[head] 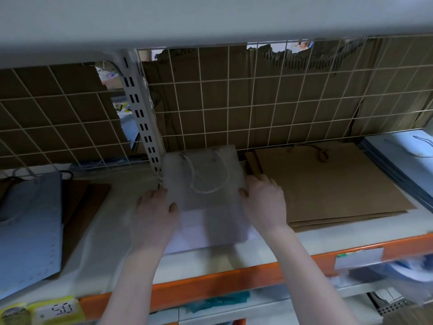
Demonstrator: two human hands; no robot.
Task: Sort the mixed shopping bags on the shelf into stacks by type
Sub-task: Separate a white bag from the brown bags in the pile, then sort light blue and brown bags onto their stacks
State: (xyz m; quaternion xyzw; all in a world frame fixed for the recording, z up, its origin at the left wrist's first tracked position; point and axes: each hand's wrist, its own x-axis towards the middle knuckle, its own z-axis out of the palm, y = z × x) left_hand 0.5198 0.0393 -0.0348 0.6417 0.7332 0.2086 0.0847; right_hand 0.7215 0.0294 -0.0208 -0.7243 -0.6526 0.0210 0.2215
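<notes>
Both hands are on the white bag (203, 181), which lies flat on the shelf (311, 240) right in front of the upright post (143, 120). The left hand (154, 216) grips its left edge, thumb curled over the top face and fingers tucked under the side, and the right hand (263, 202) does the same on the right edge, so the bag sits between the two hands with the palms at its near half. The bag's long axis runs front to back; its open end with the twisted rope handle (208, 177) points away toward the wire grid (234, 102), and the bottom end points back at the person. The near part is blurry, so I can't tell where that edge ends. Just beside the right hand, to the right of the post, is a flat stack of brown bags (328, 181), handles also toward the grid, and past it a blue stack (405, 156). Left of the post, well apart, lies a grey-blue bag (30, 221) on a dark brown one (86, 200).
</notes>
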